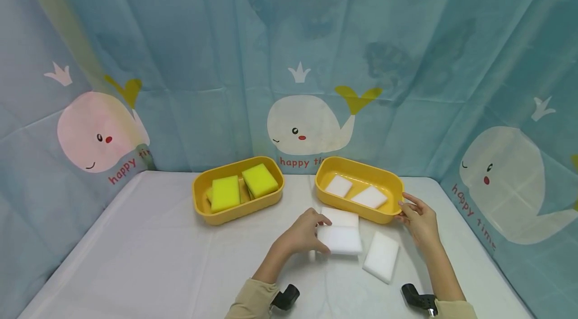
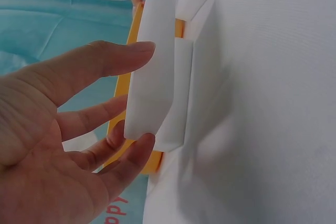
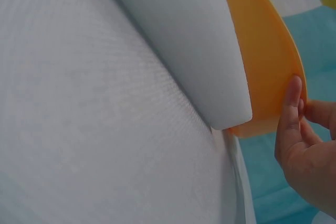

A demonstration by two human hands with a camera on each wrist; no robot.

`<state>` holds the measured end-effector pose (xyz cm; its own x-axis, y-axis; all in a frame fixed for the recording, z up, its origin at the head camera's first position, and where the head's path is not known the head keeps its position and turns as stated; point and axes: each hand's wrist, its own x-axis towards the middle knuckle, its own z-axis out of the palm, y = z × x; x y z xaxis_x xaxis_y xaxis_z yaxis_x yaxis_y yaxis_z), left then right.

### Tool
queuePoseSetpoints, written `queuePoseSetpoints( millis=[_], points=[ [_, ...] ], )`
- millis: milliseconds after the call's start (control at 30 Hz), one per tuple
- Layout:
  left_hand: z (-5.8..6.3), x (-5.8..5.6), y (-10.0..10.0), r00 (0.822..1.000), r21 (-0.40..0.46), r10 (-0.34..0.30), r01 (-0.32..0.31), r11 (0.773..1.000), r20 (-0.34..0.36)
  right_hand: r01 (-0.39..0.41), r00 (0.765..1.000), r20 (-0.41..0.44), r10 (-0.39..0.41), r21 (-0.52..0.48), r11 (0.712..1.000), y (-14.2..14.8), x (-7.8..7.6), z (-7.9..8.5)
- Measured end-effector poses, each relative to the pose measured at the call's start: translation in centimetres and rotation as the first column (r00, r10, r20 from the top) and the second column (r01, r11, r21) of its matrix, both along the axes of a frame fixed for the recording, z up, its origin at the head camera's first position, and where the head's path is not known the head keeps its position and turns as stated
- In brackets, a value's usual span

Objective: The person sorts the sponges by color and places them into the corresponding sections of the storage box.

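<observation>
One white block (image 1: 340, 240): held in the left hand (image 1: 302, 233), on the near side of the yellow tray (image 1: 378, 215), before its left half; it looks raised off the white cloth (image 1: 158, 249).
Left fingers: thumb (image 2: 137, 53) on one side, fingertips on the other, spread about as wide as the block and holding it by the end nearest the palm.
Right hand (image 1: 422, 221): pinching the rim at the yellow tray's right end, thumb and fingers close together.
Block feel: probably foam, so very light, soft and springy; it keeps straight edges, so it should not droop. The matt faces suggest little slip. A hard pinch would likely dent it, and corners might tear.
Best hold: opposite edges near mid-length, with light pressure.
Yellow tray feel: likely stiff, light plastic, smooth enough to slide if nudged; the rim gives the surest hold.
Rear block (image 1: 340, 216): close to the yellow tray's front wall; whether it touches the held one, I cannot tell.
Loose block (image 1: 381, 257): before the yellow tray's right half.
</observation>
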<state>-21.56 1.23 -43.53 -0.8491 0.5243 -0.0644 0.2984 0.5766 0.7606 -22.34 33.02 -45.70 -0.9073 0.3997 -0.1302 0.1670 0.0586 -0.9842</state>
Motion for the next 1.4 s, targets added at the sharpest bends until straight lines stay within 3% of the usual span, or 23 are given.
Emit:
queuePoseSetpoints(
  millis=[367,1100,1400],
  points=[
    [0.20,-0.21,-0.35,1.000,0.021,0.017,-0.017,1.000,0.011,0.008,1.000,0.021,-0.008,0.022,1.000,0.14,-0.14,-0.22],
    [0.63,-0.38,-1.01,0.997,0.047,0.056,-0.053,0.997,-0.051,-0.016,1.000,-0.008,0.016,0.008,1.000,0.19,-0.03,-0.17],
    [0.80,-0.44,-0.58,0.996,0.068,0.078,-0.075,0.995,-0.044,-0.015,1.000,0.002,0.015,0.009,1.000,0.37,-0.25,-0.37]
  ],
)
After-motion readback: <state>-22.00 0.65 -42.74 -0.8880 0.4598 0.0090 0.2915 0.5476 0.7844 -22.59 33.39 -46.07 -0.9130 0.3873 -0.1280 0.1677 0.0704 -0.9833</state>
